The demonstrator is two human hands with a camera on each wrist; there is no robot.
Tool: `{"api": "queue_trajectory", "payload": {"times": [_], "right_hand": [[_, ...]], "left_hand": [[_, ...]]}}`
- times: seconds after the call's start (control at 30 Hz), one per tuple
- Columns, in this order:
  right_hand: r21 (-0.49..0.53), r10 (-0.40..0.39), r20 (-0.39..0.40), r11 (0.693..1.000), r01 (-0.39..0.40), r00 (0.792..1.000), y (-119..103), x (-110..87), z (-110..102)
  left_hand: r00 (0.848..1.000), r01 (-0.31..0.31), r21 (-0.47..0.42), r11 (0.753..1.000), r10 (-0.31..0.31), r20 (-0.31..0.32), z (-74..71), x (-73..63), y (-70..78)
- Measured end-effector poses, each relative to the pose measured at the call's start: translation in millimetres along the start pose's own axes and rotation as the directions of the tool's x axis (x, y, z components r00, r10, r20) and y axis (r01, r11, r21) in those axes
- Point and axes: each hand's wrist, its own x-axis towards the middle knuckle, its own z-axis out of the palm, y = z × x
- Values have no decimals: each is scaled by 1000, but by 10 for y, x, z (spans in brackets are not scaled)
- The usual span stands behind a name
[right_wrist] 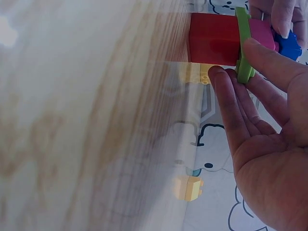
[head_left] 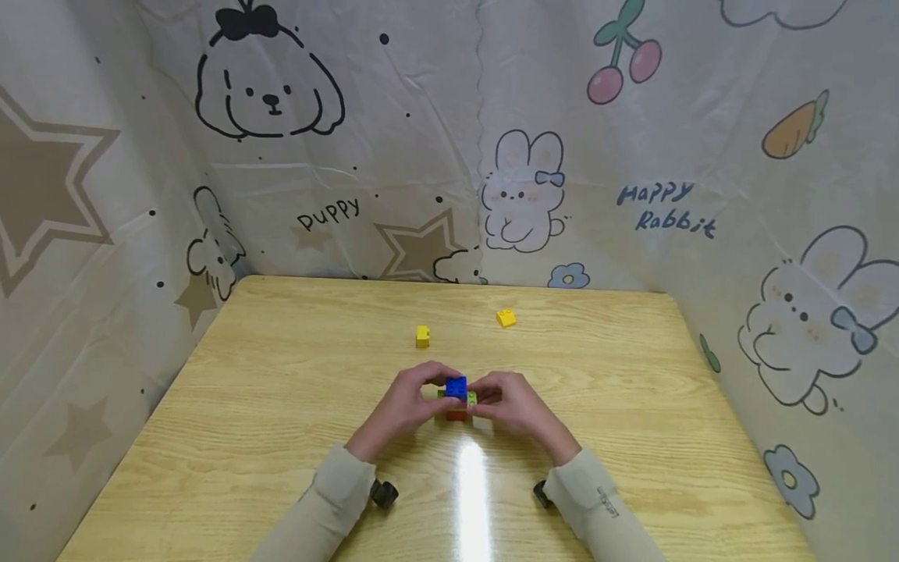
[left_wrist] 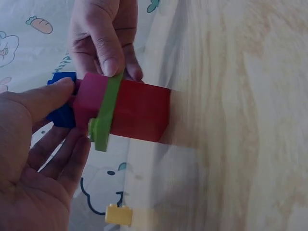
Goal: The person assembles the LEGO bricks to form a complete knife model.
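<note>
A stack of toy building bricks stands on the table: a red block (left_wrist: pixel 142 108) at the bottom, a thin lime-green plate (left_wrist: pixel 109 108) across it, then a pink brick (right_wrist: pixel 262 34). Topmost is a blue brick (head_left: pixel 456 387), sitting slightly askew, with pink studs showing beneath it in the left wrist view. My left hand (head_left: pixel 403 406) pinches the blue brick between thumb and fingers. From the other side, my right hand (head_left: pixel 518 402) grips the end of the green plate, its thumb against the plate's edge.
Beyond the stack lie two yellow bricks, one upright-looking (head_left: pixel 423 337) to the left and one with a sloped side (head_left: pixel 506 318) farther back. A patterned cloth (head_left: pixel 421 117) hangs behind the wooden table (head_left: pixel 281 375) and along both sides.
</note>
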Motion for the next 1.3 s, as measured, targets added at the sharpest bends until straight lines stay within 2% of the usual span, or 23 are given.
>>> {"api": "queue_trajectory", "payload": {"times": [0.1,0.33,0.43,0.67,0.83,1.07,1.3], "right_hand": [[0,-6,0,1000,6,1000,-9,6,11],[-4,2,-6,1000,-2,1000,-13,3,12],[-4,4,-8,1000,-4,1000,-15,4,10],[3,16,-5,1000,-16,1000,19,7,11],[-1,16,2,1000,-16,1000,25,-1,29],[-4,9,2,1000,-9,1000,41,6,38],[-5,15,5,1000,-15,1000,18,24,17]], "left_hand": [[1000,-1,-5,1000,1,4,3,0,-23],[998,-52,5,999,52,24,-12,-8,-40],[999,-42,1,999,42,25,-19,-5,-37],[999,-7,-81,997,11,50,7,12,-62],[999,0,-112,994,5,37,34,-20,-88],[999,-12,-71,997,16,47,34,-38,-83],[998,22,-54,998,-18,63,0,-11,-60]]}}
